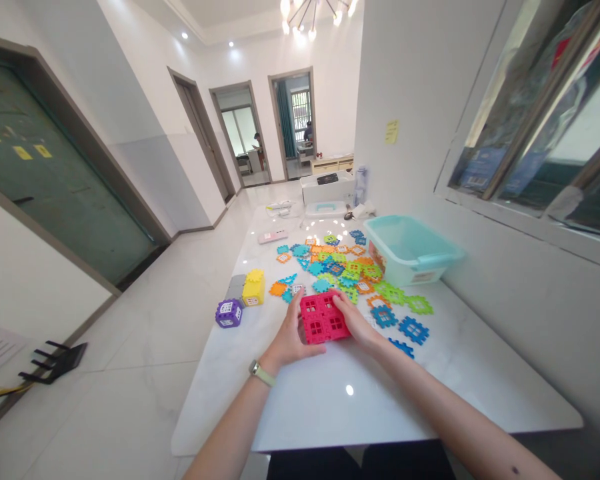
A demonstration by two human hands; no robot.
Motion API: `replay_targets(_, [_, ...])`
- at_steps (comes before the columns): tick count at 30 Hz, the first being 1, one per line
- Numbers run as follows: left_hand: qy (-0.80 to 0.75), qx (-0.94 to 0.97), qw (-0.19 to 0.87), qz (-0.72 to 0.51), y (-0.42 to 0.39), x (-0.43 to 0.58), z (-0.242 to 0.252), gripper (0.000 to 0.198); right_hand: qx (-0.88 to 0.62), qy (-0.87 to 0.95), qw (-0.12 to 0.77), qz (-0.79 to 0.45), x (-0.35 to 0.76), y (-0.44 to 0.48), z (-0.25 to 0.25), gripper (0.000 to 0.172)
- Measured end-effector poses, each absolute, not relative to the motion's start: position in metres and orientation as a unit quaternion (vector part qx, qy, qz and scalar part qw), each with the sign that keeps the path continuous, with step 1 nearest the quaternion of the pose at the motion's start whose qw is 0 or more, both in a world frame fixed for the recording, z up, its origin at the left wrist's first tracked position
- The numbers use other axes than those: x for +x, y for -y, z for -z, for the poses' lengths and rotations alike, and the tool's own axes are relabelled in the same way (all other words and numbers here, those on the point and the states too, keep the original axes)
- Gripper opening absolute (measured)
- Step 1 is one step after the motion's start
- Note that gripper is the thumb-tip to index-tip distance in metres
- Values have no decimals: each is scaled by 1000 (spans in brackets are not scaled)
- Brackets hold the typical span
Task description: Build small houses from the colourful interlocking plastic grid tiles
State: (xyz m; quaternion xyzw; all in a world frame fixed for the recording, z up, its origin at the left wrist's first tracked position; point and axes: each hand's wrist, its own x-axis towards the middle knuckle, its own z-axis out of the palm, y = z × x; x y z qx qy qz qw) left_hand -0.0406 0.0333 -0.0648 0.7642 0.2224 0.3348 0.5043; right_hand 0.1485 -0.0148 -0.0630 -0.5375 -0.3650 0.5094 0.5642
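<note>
Between both hands is a red block (324, 320) put together from interlocking window tiles. My left hand (291, 333) grips its left side, thumb along the lower edge. My right hand (353, 319) holds the right side, fingers over the top corner. Behind the block spreads a pile of flat interlocking tiles (353, 267) in blue, green, orange and turquoise. Several blue tiles (414, 329) lie to the right of my right hand. Left of my left hand stand a purple cube (229, 313), a yellow block (253, 288) and a grey block (236, 287).
A turquoise plastic bin (415, 257) stands at the table's right side by the wall. Farther back are a pink box (273, 237), a white case (325, 209) and a clear bottle (361, 185). The white table's (300, 407) left edge drops to the floor. Two people appear in distant rooms.
</note>
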Motion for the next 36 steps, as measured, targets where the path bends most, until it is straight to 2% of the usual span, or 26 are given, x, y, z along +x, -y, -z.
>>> replay_targets(3, [-243, 805, 437, -320, -38, -44, 67, 122, -580, 445, 545, -410, 154, 16, 61, 47])
replay_targets(6, [-253, 815, 413, -318, -42, -47, 68, 120, -599, 504, 516, -348, 160, 15, 60, 42])
replay_targets(10, [-243, 826, 388, -328, -46, -48, 66, 114, -613, 505, 503, -342, 165, 12, 62, 42])
replay_targets(13, [-249, 852, 320, -331, -46, -49, 63, 110, -596, 512, 498, -367, 166, 11, 63, 42])
replay_targets(17, [-228, 896, 159, -346, -39, -60, 60, 109, -451, 563, 530, -445, 167, 18, 57, 55])
replay_targets(19, [-208, 892, 135, -377, -30, -68, 60, 117, -399, 587, 548, -443, 168, 24, 52, 61])
replay_targets(21, [-216, 864, 186, -415, -18, -72, 59, 115, -390, 596, 549, -438, 166, 30, 46, 58])
replay_targets(22, [-232, 840, 235, -430, -12, -72, 59, 102, -394, 598, 543, -438, 163, 33, 44, 54])
replay_targets(24, [-276, 773, 357, -446, 1, -67, 58, 65, -407, 606, 521, -442, 155, 38, 40, 44])
replay_targets(26, [-321, 697, 450, -457, 10, -57, 58, 43, -415, 603, 502, -461, 145, 42, 39, 37])
replay_targets(28, [-342, 649, 491, -470, 15, -47, 57, 37, -412, 586, 501, -486, 135, 44, 40, 34])
replay_targets(32, [-332, 637, 524, -458, 13, -43, 53, 40, -407, 587, 507, -482, 131, 44, 44, 32])
replay_targets(36, [-329, 657, 537, -415, 20, -67, 44, 44, -401, 604, 518, -454, 143, 39, 52, 42])
